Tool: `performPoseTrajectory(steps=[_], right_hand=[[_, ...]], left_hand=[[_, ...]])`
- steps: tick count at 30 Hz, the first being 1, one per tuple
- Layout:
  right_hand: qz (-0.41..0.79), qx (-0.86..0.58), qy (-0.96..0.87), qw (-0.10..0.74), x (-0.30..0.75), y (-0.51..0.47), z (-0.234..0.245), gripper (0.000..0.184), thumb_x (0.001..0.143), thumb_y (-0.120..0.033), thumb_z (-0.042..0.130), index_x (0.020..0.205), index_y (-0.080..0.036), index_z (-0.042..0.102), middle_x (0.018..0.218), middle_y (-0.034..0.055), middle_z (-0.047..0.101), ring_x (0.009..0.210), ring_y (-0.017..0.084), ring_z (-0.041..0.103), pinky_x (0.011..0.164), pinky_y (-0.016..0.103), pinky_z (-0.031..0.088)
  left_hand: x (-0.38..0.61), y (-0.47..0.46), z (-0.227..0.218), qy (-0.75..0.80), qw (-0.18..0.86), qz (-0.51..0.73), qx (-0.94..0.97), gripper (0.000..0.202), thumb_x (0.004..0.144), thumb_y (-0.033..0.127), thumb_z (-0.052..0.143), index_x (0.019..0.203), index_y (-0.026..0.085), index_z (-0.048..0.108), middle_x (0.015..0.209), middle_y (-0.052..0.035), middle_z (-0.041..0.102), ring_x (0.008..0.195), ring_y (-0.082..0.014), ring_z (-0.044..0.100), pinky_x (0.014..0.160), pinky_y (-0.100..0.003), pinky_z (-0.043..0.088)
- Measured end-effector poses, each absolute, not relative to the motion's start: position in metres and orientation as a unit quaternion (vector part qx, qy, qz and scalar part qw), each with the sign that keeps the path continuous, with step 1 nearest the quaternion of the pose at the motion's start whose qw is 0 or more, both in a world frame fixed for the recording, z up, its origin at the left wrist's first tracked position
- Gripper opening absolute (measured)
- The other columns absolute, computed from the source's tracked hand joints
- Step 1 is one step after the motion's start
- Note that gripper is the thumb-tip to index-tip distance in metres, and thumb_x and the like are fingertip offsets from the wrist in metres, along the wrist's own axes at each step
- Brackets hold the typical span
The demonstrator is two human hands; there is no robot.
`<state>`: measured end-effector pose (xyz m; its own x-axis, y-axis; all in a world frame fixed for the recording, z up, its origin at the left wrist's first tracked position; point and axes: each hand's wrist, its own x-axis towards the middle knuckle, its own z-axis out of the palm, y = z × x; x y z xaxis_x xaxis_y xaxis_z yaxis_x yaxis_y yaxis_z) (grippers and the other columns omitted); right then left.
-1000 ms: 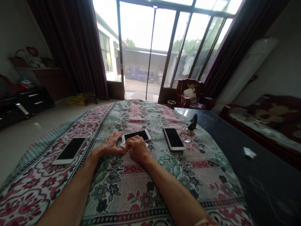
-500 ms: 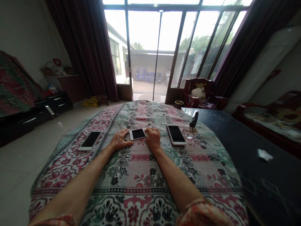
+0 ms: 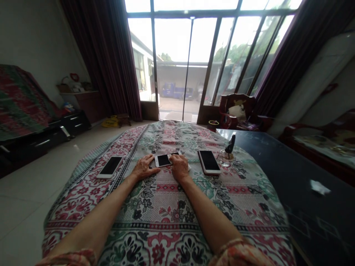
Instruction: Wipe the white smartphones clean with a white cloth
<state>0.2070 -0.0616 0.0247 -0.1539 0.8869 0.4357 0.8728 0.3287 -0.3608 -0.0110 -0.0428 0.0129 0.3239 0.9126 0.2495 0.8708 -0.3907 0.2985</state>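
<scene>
A white phone with a dark screen [image 3: 163, 160] lies crosswise on the floral tablecloth [image 3: 166, 214], between my hands. My left hand [image 3: 142, 168] rests flat on the cloth, fingers stretched out and touching the phone's left end. Over the phone's right end sits my right hand [image 3: 179, 166], fingers curled and pressed down. What is under it is hidden. Two more white phones lie face up: one to the left [image 3: 110, 166], one to the right [image 3: 209, 162].
A small glass stand with a black figure [image 3: 227, 152] sits just right of the right phone. A dark glossy table [image 3: 291, 177] with a white scrap [image 3: 318, 187] adjoins on the right. Glass doors, curtains, a wooden chair and low cabinets lie beyond.
My right hand has moved from the phone's near left corner to its right end. A white cloth seen between my hands a second ago no longer shows. The camera pulled back.
</scene>
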Motion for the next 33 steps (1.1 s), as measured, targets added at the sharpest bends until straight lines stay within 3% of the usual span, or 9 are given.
performPoseTrajectory(steps=[8, 11, 14, 17, 24, 29, 33], right_hand=[[0.059, -0.462, -0.838, 0.283, 0.187, -0.074, 0.030, 0.020, 0.085, -0.011, 0.053, 0.087, -0.023, 0.069, 0.096, 0.0022, 0.069, 0.095, 0.019, 0.053, 0.082, 0.031, 0.034], [0.076, -0.438, -0.828, 0.342, 0.188, -0.073, 0.031, 0.026, 0.083, -0.005, 0.050, 0.084, -0.023, 0.070, 0.093, 0.0013, 0.070, 0.095, 0.018, 0.055, 0.086, 0.030, 0.034], [0.056, -0.506, -0.748, 0.427, 0.204, -0.064, 0.033, 0.033, 0.081, 0.000, 0.045, 0.088, -0.021, 0.069, 0.100, 0.0024, 0.070, 0.100, 0.018, 0.055, 0.090, 0.029, 0.035], [0.038, -0.582, -0.675, 0.452, 0.225, -0.052, 0.033, 0.037, 0.079, 0.001, 0.042, 0.094, -0.019, 0.069, 0.106, 0.0042, 0.069, 0.103, 0.019, 0.055, 0.090, 0.029, 0.036], [0.006, -0.645, -0.668, 0.371, 0.233, -0.035, 0.027, 0.037, 0.080, -0.004, 0.047, 0.106, -0.019, 0.068, 0.120, 0.0069, 0.064, 0.112, 0.023, 0.051, 0.094, 0.032, 0.033], [-0.024, -0.658, -0.695, 0.290, 0.224, -0.028, 0.026, 0.021, 0.084, -0.018, 0.053, 0.096, -0.019, 0.071, 0.118, 0.0089, 0.065, 0.109, 0.026, 0.053, 0.092, 0.035, 0.035], [-0.014, -0.635, -0.717, 0.287, 0.220, -0.024, 0.030, 0.023, 0.084, -0.012, 0.050, 0.088, -0.020, 0.072, 0.107, 0.0069, 0.070, 0.102, 0.022, 0.057, 0.091, 0.032, 0.037]], left_hand=[[-0.012, -0.041, 0.012, 0.558, 0.065, 0.174, 0.809, 0.072, 0.075, 0.057, 0.062, 0.134, 0.019, 0.050, 0.147, -0.0135, 0.042, 0.137, -0.0282, 0.036, 0.113, -0.040, 0.027], [-0.013, -0.041, 0.015, 0.553, 0.080, 0.173, 0.811, 0.077, 0.073, 0.056, 0.064, 0.136, 0.016, 0.049, 0.147, -0.0154, 0.041, 0.137, -0.0299, 0.036, 0.112, -0.041, 0.027], [-0.015, -0.039, 0.016, 0.553, 0.102, 0.172, 0.809, 0.084, 0.068, 0.059, 0.066, 0.138, 0.016, 0.045, 0.149, -0.0148, 0.039, 0.138, -0.0312, 0.034, 0.112, -0.043, 0.027], [-0.014, -0.036, 0.018, 0.569, 0.106, 0.162, 0.799, 0.087, 0.067, 0.061, 0.065, 0.139, 0.017, 0.044, 0.150, -0.0136, 0.038, 0.138, -0.0328, 0.033, 0.112, -0.043, 0.027], [-0.010, -0.030, 0.019, 0.580, 0.095, 0.154, 0.794, 0.077, 0.069, 0.060, 0.062, 0.136, 0.025, 0.050, 0.150, -0.0091, 0.039, 0.136, -0.0340, 0.035, 0.109, -0.045, 0.030], [-0.009, -0.030, 0.016, 0.582, 0.098, 0.162, 0.791, 0.075, 0.068, 0.058, 0.064, 0.135, 0.026, 0.051, 0.150, -0.0088, 0.039, 0.135, -0.0336, 0.035, 0.108, -0.046, 0.030], [-0.010, -0.028, 0.013, 0.575, 0.110, 0.177, 0.791, 0.075, 0.067, 0.059, 0.066, 0.133, 0.025, 0.053, 0.150, -0.0086, 0.040, 0.135, -0.0352, 0.034, 0.109, -0.047, 0.028]])
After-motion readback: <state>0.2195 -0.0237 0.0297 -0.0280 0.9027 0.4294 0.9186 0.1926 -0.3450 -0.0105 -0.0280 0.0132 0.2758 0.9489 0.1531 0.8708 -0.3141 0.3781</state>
